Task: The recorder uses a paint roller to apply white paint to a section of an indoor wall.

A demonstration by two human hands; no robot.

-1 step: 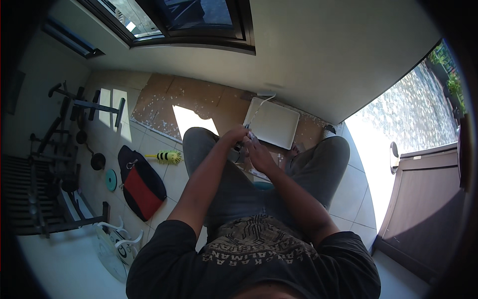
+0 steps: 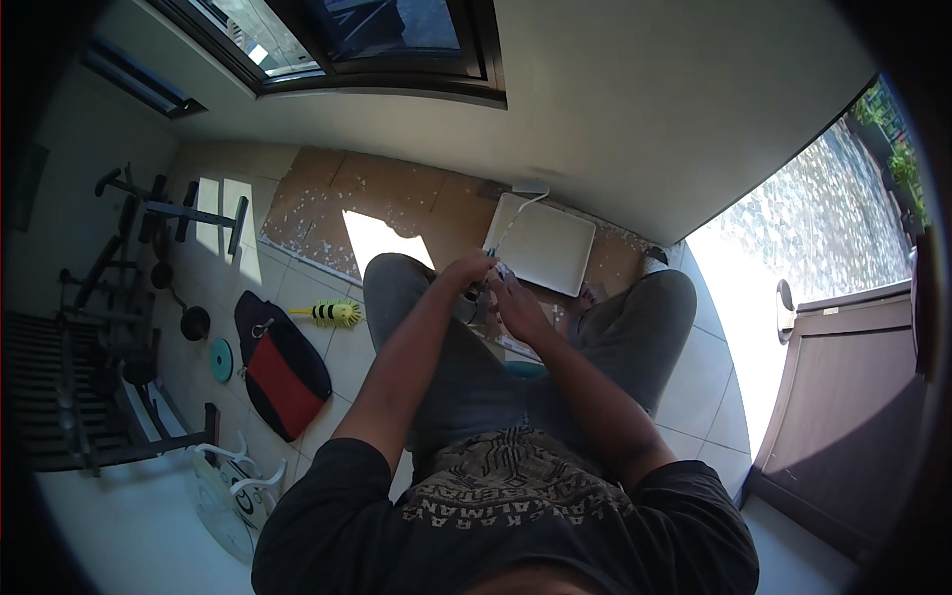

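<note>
Between my knees my two hands meet, close together. Fingers of my left hand point(image 2: 470, 270) are curled round something small that I cannot make out. My right hand point(image 2: 517, 307) sits just below, fingers bent against a small pale and dark piece. A thin whitish rod or cord point(image 2: 514, 222) runs from beside my left fingers up to a small pale flat thing point(image 2: 531, 186) at the wall. Beyond my hands lies a white shallow tray point(image 2: 550, 243), on brown cardboard point(image 2: 387, 203) flecked with white specks.
To the left on the tiles lie a yellow and black bristly brush point(image 2: 335, 313), a black and red bag point(image 2: 283, 367) and a teal disc point(image 2: 221, 359). Gym equipment point(image 2: 188, 210) stands farther left. A brown door point(image 2: 843, 397) opens at the right, and a window point(image 2: 397, 50) is ahead.
</note>
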